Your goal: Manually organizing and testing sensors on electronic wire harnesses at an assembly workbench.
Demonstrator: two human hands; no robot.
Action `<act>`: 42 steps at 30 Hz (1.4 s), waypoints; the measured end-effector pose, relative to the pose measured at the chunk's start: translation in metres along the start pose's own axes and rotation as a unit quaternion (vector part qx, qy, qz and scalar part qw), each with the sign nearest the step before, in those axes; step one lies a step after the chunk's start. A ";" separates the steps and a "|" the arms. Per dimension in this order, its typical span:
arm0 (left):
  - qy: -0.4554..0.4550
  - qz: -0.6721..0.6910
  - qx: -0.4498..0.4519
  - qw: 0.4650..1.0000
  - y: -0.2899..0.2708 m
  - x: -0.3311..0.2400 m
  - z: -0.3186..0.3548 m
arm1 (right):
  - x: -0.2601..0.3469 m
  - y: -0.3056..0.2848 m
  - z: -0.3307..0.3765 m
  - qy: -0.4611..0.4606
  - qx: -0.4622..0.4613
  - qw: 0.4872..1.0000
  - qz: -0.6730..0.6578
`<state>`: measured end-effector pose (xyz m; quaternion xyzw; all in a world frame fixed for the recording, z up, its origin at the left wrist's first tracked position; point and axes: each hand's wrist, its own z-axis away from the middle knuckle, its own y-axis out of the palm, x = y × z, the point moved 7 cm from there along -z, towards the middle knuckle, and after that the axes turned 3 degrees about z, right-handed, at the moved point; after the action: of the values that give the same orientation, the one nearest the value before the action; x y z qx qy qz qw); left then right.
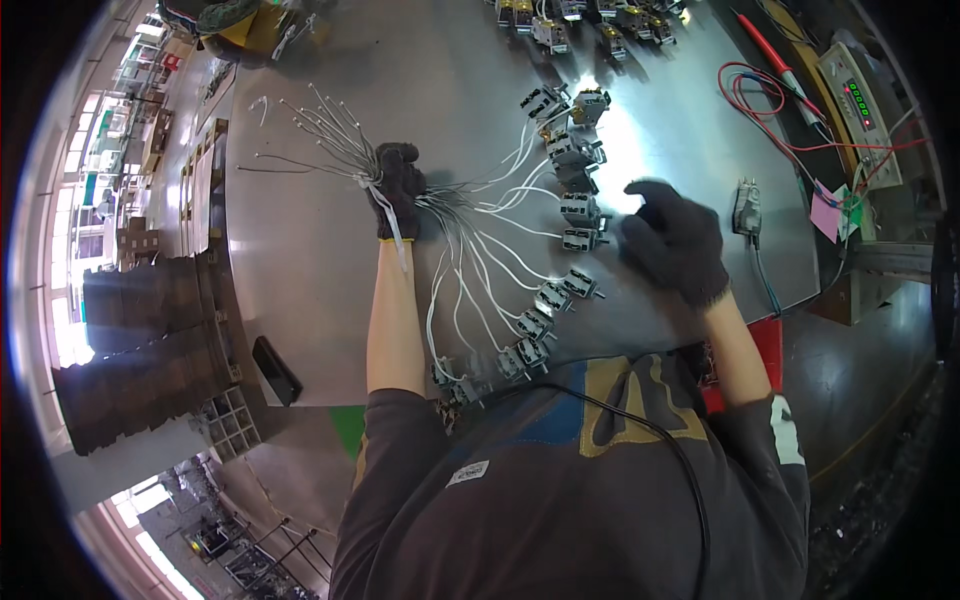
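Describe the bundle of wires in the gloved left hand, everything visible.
The wire bundle is thin, pale grey-white leads gathered in the left hand, which grips them in a dark glove. Bare-tipped ends fan out up and left over the metal table; the other ends spread right and down, each running to a small grey metal component lying in an arc.

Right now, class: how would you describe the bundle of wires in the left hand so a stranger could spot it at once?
Start at the grey metal table. Near its middle, the gloved left hand grips a wire bundle. Unlike the loose wires nearby, it is tied with a white strip, bare ends fanning up-left, the other ends curving to small switch-like parts.
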<state>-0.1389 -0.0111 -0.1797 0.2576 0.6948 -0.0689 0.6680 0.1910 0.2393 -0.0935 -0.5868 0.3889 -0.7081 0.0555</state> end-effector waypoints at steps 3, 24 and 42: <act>-0.012 0.008 0.012 1.000 -0.003 0.005 -0.002 | 0.012 0.027 -0.025 -0.196 0.036 0.966 0.166; -0.013 0.023 -0.024 0.999 0.003 0.002 0.001 | 0.062 0.005 -0.057 -0.260 -0.142 0.954 -0.045; 0.008 -0.009 0.022 1.000 0.006 -0.004 0.001 | -0.014 0.002 -0.025 -0.086 -0.068 0.993 -0.039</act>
<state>-0.1355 -0.0073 -0.1749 0.2667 0.7007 -0.0877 0.6559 0.1730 0.2579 -0.1061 -0.6628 0.4063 -0.6286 0.0210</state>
